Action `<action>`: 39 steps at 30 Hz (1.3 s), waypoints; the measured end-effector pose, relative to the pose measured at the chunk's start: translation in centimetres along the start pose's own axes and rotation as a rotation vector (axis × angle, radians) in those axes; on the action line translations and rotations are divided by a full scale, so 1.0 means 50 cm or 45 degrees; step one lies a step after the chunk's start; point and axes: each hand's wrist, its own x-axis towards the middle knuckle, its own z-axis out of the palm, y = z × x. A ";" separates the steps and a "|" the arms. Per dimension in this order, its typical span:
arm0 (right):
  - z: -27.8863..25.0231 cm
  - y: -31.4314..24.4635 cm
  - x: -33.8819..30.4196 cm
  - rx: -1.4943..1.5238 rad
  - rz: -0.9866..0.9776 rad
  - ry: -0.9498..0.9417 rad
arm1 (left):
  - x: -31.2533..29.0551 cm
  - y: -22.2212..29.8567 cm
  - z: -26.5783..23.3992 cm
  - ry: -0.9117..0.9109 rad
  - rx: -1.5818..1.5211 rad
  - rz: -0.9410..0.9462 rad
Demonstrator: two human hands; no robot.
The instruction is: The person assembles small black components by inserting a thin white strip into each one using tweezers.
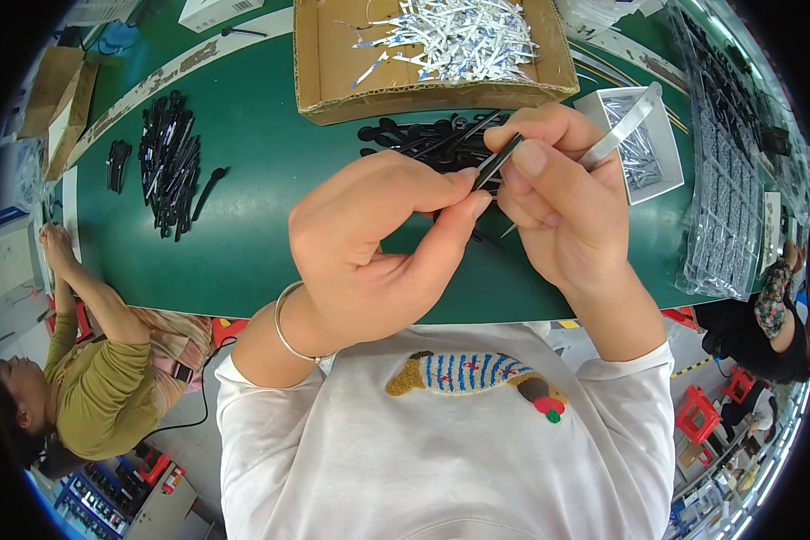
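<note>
Over the table's front middle, my left hand (369,238) pinches the lower end of a slim black stick-like part (499,160) between thumb and fingertips. My right hand (571,193) closes on the part's upper end with thumb and index finger. The same hand also keeps silver metal tweezers (628,124) tucked in it; their broad end sticks out at the upper right and a thin point shows below the fingers. Behind my hands lies a pile of black parts with rounded ends (436,137), partly covered by them.
A cardboard box (333,85) of white and blue strips stands at the back. Right of it sits a white box (664,166) of small silver pieces, then clear plastic trays (724,207). More black parts (169,162) lie left on the green table (261,225). A co-worker (99,387) sits left.
</note>
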 end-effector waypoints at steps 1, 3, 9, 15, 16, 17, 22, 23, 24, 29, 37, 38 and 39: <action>0.000 0.001 0.000 0.002 -0.001 -0.002 | 0.001 0.000 0.001 0.006 0.011 0.018; 0.002 0.004 0.001 0.006 -0.060 0.017 | 0.001 0.003 0.001 0.004 0.031 0.013; 0.011 0.006 0.010 -0.217 -0.135 0.088 | 0.005 -0.009 0.002 -0.017 -0.118 -0.146; -0.007 -0.013 0.007 -0.668 -0.273 0.013 | 0.010 -0.019 -0.013 0.001 -0.833 -0.615; -0.016 -0.002 0.021 -0.934 -0.520 0.032 | 0.009 -0.020 -0.017 0.002 -0.828 -0.611; -0.019 -0.012 0.021 -1.071 -0.552 0.047 | 0.009 -0.020 -0.021 -0.021 -0.841 -0.577; -0.010 -0.063 -0.007 -0.517 -0.132 0.053 | 0.008 -0.004 -0.022 -0.005 -0.656 -0.400; -0.003 -0.060 -0.008 -0.516 -0.132 0.052 | 0.007 -0.001 -0.022 -0.004 -0.633 -0.365; 0.005 -0.057 -0.009 -0.472 -0.209 0.077 | 0.006 0.000 -0.022 -0.003 -0.610 -0.332; 0.006 -0.037 -0.028 -0.446 -0.551 -0.055 | 0.007 -0.010 -0.037 -0.094 -0.494 -0.145; 0.007 -0.015 -0.044 -0.860 -0.887 -0.483 | 0.006 -0.016 -0.046 -0.164 -0.284 0.155; 0.008 -0.009 -0.045 -0.885 -0.919 -0.474 | 0.009 -0.017 -0.047 -0.162 -0.285 0.154; 0.010 -0.008 -0.044 -0.887 -0.917 -0.475 | 0.012 -0.020 -0.048 -0.161 -0.269 0.211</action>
